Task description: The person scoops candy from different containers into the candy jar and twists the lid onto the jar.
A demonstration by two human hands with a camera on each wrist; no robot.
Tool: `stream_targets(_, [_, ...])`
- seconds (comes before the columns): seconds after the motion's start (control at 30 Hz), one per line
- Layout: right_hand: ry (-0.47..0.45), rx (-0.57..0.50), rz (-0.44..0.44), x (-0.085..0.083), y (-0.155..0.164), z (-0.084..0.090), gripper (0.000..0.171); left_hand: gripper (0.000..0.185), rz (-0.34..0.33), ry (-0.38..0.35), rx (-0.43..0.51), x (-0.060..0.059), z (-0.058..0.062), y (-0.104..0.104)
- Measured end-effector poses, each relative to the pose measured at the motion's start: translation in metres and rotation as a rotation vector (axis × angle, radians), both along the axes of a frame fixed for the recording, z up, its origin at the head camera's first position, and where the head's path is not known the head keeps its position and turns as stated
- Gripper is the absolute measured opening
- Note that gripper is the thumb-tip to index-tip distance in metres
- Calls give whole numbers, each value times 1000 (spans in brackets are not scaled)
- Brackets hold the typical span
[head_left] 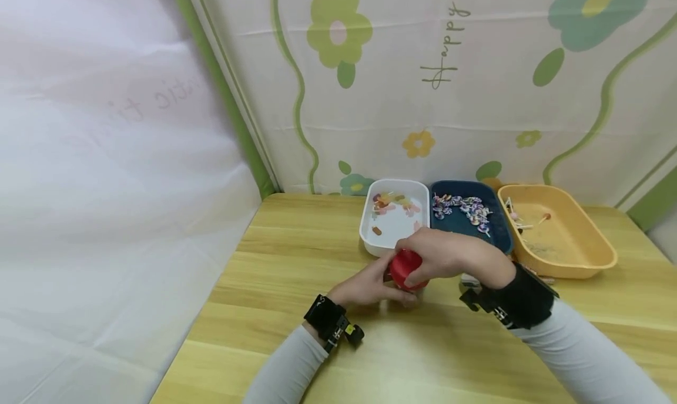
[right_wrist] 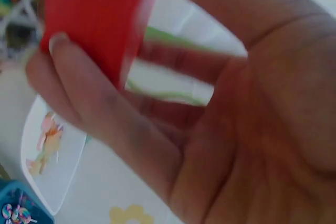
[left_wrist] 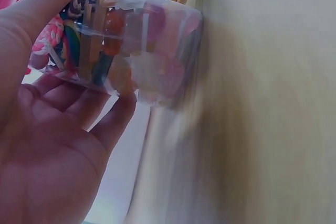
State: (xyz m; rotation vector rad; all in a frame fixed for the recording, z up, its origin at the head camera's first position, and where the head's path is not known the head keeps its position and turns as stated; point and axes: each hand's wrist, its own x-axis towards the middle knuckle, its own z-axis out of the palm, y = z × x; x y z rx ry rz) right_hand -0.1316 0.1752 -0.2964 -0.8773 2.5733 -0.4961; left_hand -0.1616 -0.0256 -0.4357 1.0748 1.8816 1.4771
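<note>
A clear plastic jar [left_wrist: 131, 51] filled with colourful candies stands on the wooden table [head_left: 296, 239], mostly hidden by the hands in the head view. My left hand [head_left: 370, 286] grips its side, fingers and thumb curled round it [left_wrist: 63, 77]. A red round lid [head_left: 406, 269] sits at the jar's top, and my right hand [head_left: 449, 254] holds it from above, fingertips pinching its rim [right_wrist: 94, 30]. Whether the lid is seated on the jar is hidden.
Behind the hands stand three trays in a row: a white one [head_left: 370, 239] with a few candies, a dark blue one [head_left: 497, 207] with swirl lollipops, an orange one [head_left: 576, 245] with a few sticks. A flowered curtain hangs at the table's far edge.
</note>
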Motion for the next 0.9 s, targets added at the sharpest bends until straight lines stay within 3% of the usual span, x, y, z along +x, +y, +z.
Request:
stream_targets(0.23, [209, 91, -151, 19, -14, -6, 32, 72, 42, 77, -15, -2, 1, 7])
stream_targets(0.5, [200, 50, -286, 24, -4, -20, 44, 72, 94, 58, -2, -4, -5, 11])
stream_targets(0.6, [218, 27, -301, 33, 19, -27, 55, 78, 116, 89, -40, -2, -6, 9])
stream_targets(0.73, [263, 48, -349, 49, 71, -30, 67, 79, 111, 126, -107, -2, 8, -7])
stream_targets(0.8, [282, 75, -409, 54, 106, -33, 66, 71, 113, 107, -89, -6, 19, -22])
stream_targets(0.9, [266, 132, -535, 61, 166, -41, 70, 51, 189, 75, -23, -16, 33, -46])
